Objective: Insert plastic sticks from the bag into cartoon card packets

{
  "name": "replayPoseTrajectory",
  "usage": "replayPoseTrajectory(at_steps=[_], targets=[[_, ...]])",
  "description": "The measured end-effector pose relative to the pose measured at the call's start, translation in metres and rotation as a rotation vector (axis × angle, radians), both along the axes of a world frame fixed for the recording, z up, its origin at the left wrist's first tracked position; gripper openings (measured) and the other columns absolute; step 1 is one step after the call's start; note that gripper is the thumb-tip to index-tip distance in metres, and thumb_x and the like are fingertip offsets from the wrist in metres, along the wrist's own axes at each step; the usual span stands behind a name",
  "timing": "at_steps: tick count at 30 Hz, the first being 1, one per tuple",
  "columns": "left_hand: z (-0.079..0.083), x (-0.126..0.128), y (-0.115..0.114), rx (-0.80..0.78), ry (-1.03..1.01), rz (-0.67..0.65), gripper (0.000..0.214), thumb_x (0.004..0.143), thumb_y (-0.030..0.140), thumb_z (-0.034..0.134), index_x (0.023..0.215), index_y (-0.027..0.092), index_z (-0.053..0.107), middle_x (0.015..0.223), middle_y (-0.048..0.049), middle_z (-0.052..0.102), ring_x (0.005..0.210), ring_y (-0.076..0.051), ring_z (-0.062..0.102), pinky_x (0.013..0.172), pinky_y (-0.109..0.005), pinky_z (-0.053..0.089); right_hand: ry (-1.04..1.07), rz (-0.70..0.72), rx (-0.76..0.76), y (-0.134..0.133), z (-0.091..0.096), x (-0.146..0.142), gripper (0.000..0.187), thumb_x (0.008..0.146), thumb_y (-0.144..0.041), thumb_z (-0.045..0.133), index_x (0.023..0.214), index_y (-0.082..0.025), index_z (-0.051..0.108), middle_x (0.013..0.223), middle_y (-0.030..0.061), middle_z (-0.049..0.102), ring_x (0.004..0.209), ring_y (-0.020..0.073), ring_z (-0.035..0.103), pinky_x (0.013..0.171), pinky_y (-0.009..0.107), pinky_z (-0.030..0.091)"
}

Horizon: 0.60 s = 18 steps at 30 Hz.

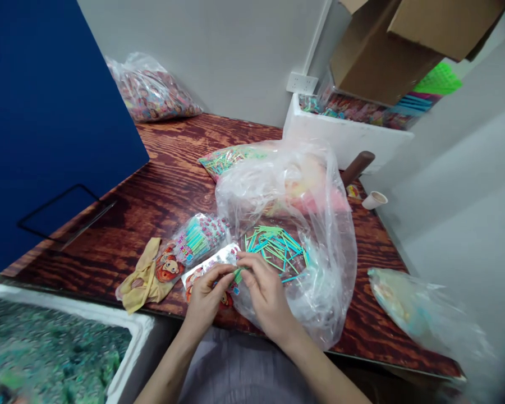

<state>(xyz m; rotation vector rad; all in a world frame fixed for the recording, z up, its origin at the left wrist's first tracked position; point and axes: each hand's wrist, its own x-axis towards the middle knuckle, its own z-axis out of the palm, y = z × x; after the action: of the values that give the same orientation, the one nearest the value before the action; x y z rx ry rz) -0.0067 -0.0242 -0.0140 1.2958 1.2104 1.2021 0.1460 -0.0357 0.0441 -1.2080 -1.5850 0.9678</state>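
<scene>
Close to the table's front edge my left hand (210, 289) and my right hand (264, 287) meet, both closed in a pinch. Between their fingertips shows a small green piece (238, 275), mostly hidden; its kind I cannot tell. Under my hands lies a printed white packet (222, 256) with a red-haired cartoon figure. Just behind my right hand, loose green and blue thin sticks (273, 247) lie in the mouth of a large clear plastic bag (328, 303). Left of the packet is a clear pack of similar sticks (197, 235), its front bearing a cartoon girl.
A yellow cloth or glove (147, 278) lies left of the packs. Behind the clear bag is a bag of coloured sticks (229, 160). A white foam box (315, 126), a brown cylinder (359, 167) and a paper cup (374, 200) stand at right. A blue panel (54, 112) borders the left.
</scene>
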Motion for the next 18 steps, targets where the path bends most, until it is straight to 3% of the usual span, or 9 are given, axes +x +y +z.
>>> replayPoseTrajectory(at_steps=[5,9,11,13,15,18], targets=[[0.0,-0.01,0.0,-0.087,-0.046,-0.012,0.028,0.079,0.043,0.07,0.095,0.021,0.075,0.095,-0.0046,0.077,0.088,-0.022,0.071,0.081,-0.033,0.058,0.053,0.029,-0.021,-0.006,0.003,-0.004,0.043,0.099,-0.032,0.049,0.142,-0.032,0.045,0.139,0.0041,0.058,0.13,0.0211,0.051,0.11,0.038,0.038],[0.008,-0.032,0.008,-0.073,-0.042,0.029,0.031,0.076,0.045,0.074,0.096,0.021,0.074,0.096,-0.0052,0.077,0.09,-0.023,0.071,0.081,-0.034,0.058,0.033,0.032,-0.073,0.02,-0.009,0.031,0.036,0.1,-0.035,0.045,0.135,-0.029,0.052,0.129,0.0059,0.064,0.12,0.022,0.059,0.104,0.039,0.044],[0.011,-0.05,0.019,-0.04,0.001,0.11,0.035,0.074,0.048,0.075,0.096,0.021,0.074,0.095,-0.0057,0.076,0.09,-0.024,0.07,0.08,-0.035,0.058,-0.202,-0.11,-0.067,0.044,-0.023,0.064,0.032,0.097,-0.033,0.05,0.127,-0.025,0.058,0.125,0.0081,0.065,0.117,0.0243,0.059,0.102,0.042,0.043],[0.012,-0.071,0.033,-0.002,0.069,0.194,0.038,0.073,0.049,0.074,0.099,0.021,0.073,0.097,-0.0058,0.075,0.09,-0.024,0.069,0.08,-0.035,0.057,-0.578,-0.249,-0.095,0.066,-0.039,0.098,0.035,0.092,-0.029,0.054,0.126,-0.019,0.058,0.126,0.0127,0.063,0.119,0.0279,0.055,0.104,0.044,0.04],[0.007,-0.089,0.05,0.026,0.161,0.241,0.04,0.075,0.05,0.071,0.102,0.021,0.072,0.099,-0.0056,0.074,0.092,-0.024,0.068,0.082,-0.035,0.056,-0.888,-0.261,-0.175,0.081,-0.051,0.122,0.04,0.09,-0.029,0.057,0.127,-0.013,0.057,0.129,0.0173,0.061,0.122,0.0305,0.051,0.103,0.043,0.038],[-0.008,-0.105,0.073,0.079,0.35,0.273,0.037,0.082,0.048,0.062,0.104,0.02,0.071,0.099,-0.0056,0.073,0.092,-0.023,0.066,0.082,-0.034,0.053,-1.149,-0.223,-0.238,0.088,-0.06,0.132,0.042,0.089,-0.036,0.061,0.124,-0.012,0.058,0.126,0.0185,0.061,0.119,0.0328,0.05,0.097,0.041,0.039]])
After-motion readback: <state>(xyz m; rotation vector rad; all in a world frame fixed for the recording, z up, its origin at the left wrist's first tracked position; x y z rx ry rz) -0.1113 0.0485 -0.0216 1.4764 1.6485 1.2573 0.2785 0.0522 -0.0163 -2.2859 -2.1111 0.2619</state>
